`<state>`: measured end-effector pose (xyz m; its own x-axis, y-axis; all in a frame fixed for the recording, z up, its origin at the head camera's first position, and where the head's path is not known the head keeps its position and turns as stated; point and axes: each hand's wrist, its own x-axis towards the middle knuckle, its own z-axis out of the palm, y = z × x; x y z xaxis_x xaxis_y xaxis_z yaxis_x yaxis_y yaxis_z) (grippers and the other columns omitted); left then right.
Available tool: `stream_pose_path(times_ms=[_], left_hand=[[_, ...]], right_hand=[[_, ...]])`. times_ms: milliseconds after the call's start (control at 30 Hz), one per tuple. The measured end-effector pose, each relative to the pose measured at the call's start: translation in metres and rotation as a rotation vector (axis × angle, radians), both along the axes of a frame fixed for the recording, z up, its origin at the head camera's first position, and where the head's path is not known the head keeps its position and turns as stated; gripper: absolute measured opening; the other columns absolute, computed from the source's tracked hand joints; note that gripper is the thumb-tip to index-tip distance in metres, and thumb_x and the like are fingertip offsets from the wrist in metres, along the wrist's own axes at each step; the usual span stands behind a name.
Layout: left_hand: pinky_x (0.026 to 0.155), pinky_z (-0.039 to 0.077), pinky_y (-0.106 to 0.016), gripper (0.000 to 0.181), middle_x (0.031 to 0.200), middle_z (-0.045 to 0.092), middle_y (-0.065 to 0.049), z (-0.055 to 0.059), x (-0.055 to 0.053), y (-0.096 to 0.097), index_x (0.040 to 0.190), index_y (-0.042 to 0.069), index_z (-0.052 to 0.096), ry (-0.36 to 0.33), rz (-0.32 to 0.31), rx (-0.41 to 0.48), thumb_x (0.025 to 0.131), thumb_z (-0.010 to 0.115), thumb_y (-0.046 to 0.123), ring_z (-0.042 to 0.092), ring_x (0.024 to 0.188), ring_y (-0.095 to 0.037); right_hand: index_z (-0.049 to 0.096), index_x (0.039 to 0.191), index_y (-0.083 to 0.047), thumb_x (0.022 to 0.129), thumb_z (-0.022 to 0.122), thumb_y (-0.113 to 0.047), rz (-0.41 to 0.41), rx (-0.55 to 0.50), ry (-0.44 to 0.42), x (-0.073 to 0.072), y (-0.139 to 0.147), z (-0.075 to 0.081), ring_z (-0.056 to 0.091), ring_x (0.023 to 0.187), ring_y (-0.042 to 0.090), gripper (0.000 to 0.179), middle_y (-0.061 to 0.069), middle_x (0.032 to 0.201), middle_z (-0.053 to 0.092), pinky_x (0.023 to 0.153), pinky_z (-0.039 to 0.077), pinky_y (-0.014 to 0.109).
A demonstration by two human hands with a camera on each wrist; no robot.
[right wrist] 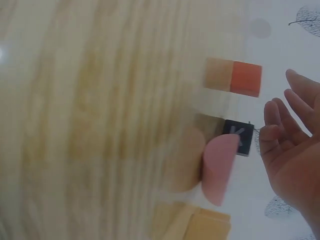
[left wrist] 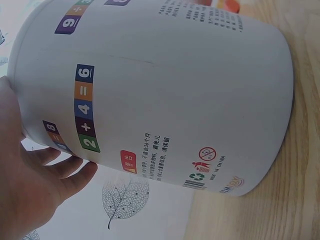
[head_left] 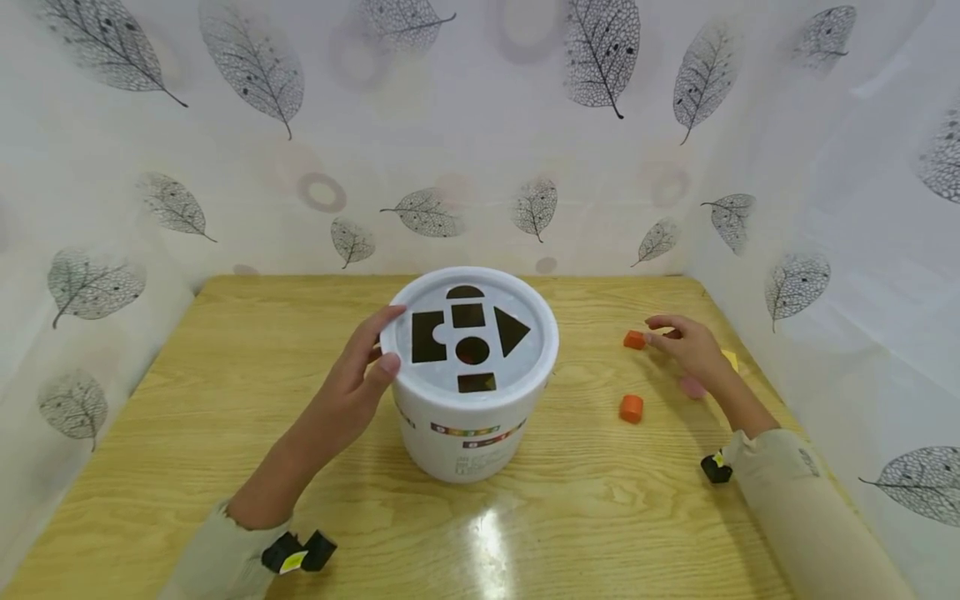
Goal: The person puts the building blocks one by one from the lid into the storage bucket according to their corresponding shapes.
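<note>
A white bucket [head_left: 487, 425] stands upright on the wooden table, its lid [head_left: 517, 373] cut with shaped holes: triangle, circle, square and several others. My left hand [head_left: 356, 375] grips the left side of its rim, thumb and index finger at the lid's edge. More fingers of that hand lie along the printed wall in the left wrist view. Over to the right, my right hand [head_left: 690, 350] hovers with relaxed fingers beside a small orange block [head_left: 633, 339]. Nothing is between those fingers in the right wrist view. A pink half-round block [right wrist: 220, 167] and a black block [right wrist: 245, 137] lie close to it.
Nearer me on the table sits another orange block [head_left: 632, 408], between the bucket and my right forearm. A yellow block [head_left: 730, 359] is partly hidden behind the right wrist. Leaf-patterned curtains [head_left: 450, 150] enclose the table at the back and sides.
</note>
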<state>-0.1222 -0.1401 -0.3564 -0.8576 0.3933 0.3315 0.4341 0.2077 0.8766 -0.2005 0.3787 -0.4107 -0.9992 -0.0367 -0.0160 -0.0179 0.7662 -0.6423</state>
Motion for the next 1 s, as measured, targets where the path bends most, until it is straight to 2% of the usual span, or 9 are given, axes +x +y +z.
stream_pose_path(times_ms=[167, 367, 533, 767, 900, 1000], left_hand=[[0.099, 0.046, -0.057, 0.053, 0.161, 0.027, -0.006, 0.0, 0.0, 0.0, 0.159, 0.03, 0.026, 0.01, 0.008, -0.011, 0.108, 0.042, 0.037, 0.045, 0.133, -0.032], [0.099, 0.046, -0.058, 0.053, 0.161, 0.027, -0.006, -0.002, -0.001, 0.0, 0.158, 0.032, 0.026, 0.013, 0.012, -0.01, 0.108, 0.042, 0.036, 0.045, 0.133, -0.034], [0.099, 0.046, -0.058, 0.052, 0.161, 0.027, -0.006, -0.004, -0.002, -0.001, 0.158, 0.033, 0.027, 0.019, 0.013, -0.011, 0.108, 0.042, 0.037, 0.045, 0.134, -0.033], [0.098, 0.047, -0.058, 0.052, 0.161, 0.027, -0.006, -0.003, -0.002, 0.0, 0.158, 0.033, 0.027, 0.015, 0.012, -0.011, 0.108, 0.042, 0.037, 0.046, 0.132, -0.034], [0.098, 0.048, -0.053, 0.052, 0.161, 0.027, -0.006, -0.001, -0.001, 0.0, 0.158, 0.032, 0.027, 0.016, 0.014, -0.014, 0.108, 0.042, 0.036, 0.047, 0.132, -0.032], [0.099, 0.048, -0.044, 0.052, 0.16, 0.028, -0.005, 0.001, 0.0, 0.001, 0.158, 0.03, 0.026, 0.016, 0.014, -0.019, 0.108, 0.042, 0.034, 0.046, 0.131, -0.029]], right_hand=[[0.054, 0.142, -0.003, 0.1, 0.063, -0.036, -0.023, -0.034, -0.048, -0.005, 0.001, -0.01, 0.058, 0.1, 0.026, 0.054, 0.022, 0.13, 0.057, 0.071, 0.052, 0.028], [0.054, 0.142, -0.005, 0.101, 0.061, -0.033, -0.012, 0.008, -0.026, -0.009, -0.002, -0.016, 0.057, 0.096, 0.023, 0.05, 0.02, 0.131, 0.059, 0.071, 0.049, 0.026], [0.056, 0.14, -0.001, 0.102, 0.061, -0.024, 0.003, 0.036, 0.001, -0.013, -0.004, -0.019, 0.059, 0.097, 0.024, 0.045, 0.021, 0.134, 0.059, 0.074, 0.048, 0.024], [0.058, 0.137, 0.001, 0.101, 0.059, -0.018, 0.003, 0.045, 0.017, -0.014, -0.003, -0.023, 0.058, 0.094, 0.022, 0.04, 0.022, 0.126, 0.062, 0.077, 0.047, 0.025], [0.058, 0.136, 0.001, 0.102, 0.058, -0.019, -0.003, 0.029, 0.016, -0.012, -0.004, -0.021, 0.057, 0.09, 0.02, 0.039, 0.022, 0.125, 0.062, 0.075, 0.047, 0.024], [0.059, 0.136, -0.001, 0.103, 0.057, -0.019, -0.016, 0.0, -0.004, -0.008, -0.007, -0.017, 0.06, 0.09, 0.023, 0.038, 0.021, 0.124, 0.062, 0.072, 0.048, 0.022]])
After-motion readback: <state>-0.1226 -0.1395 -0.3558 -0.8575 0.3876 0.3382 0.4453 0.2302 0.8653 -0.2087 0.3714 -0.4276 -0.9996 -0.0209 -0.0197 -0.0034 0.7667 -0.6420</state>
